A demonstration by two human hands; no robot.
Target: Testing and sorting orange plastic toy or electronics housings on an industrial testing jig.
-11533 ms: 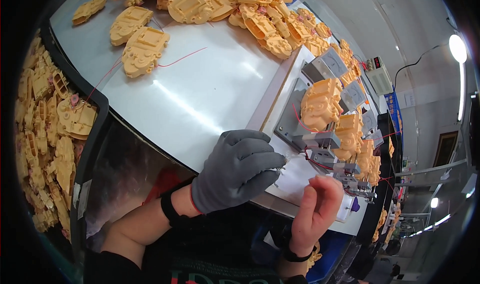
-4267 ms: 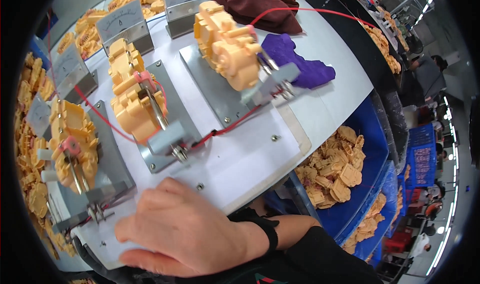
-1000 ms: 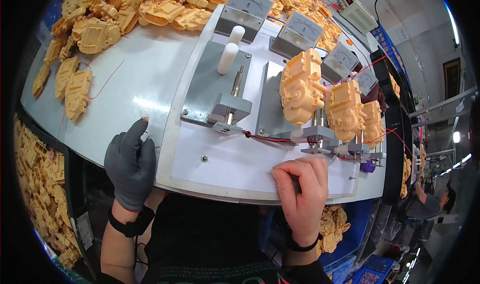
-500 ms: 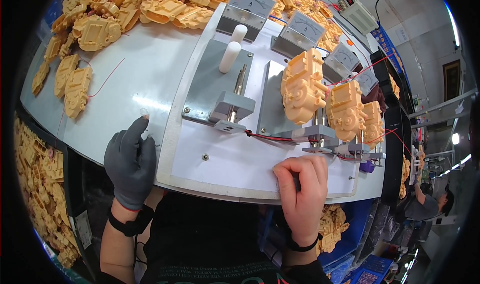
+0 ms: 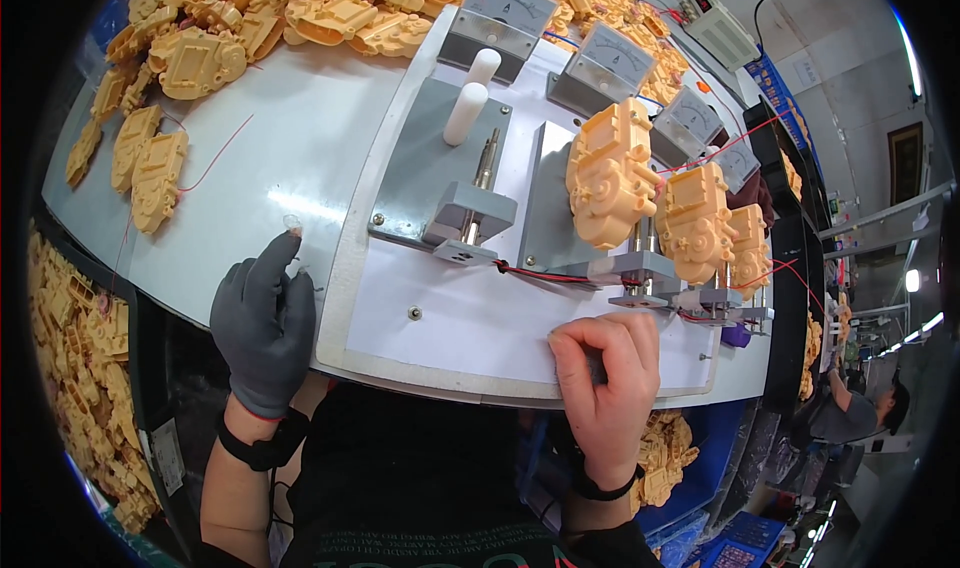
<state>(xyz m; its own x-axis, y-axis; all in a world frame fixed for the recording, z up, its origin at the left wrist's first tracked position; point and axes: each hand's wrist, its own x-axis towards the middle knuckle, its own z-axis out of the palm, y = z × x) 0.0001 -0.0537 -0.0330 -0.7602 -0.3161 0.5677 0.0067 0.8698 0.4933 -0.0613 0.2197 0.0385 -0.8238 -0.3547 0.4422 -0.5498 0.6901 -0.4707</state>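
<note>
My left hand (image 5: 262, 333), in a grey glove with a bare index fingertip, rests at the table's front edge. Its index finger stretches forward and the thumb stands apart. A small clear scrap (image 5: 291, 220) lies by that fingertip. My bare right hand (image 5: 612, 383) is loosely curled at the front edge of the white board (image 5: 470, 343); the inside of its grip is hidden. Ahead of it, cream plastic gear housings (image 5: 610, 173) sit on grey metal test fixtures (image 5: 640, 273). The left fixture (image 5: 470, 213) carries no housing; its metal pin and white posts (image 5: 466, 115) show.
Analog meters (image 5: 497, 18) line the back of the board. More housings (image 5: 200, 65) are heaped at the far left and fill a bin (image 5: 80, 368) below the table. A power supply (image 5: 718, 28) stands far right. Another person (image 5: 850, 408) works at the right.
The view has shifted very slightly, so the scene sits a little further right. Both hands keep their places and poses; no object has visibly moved.
</note>
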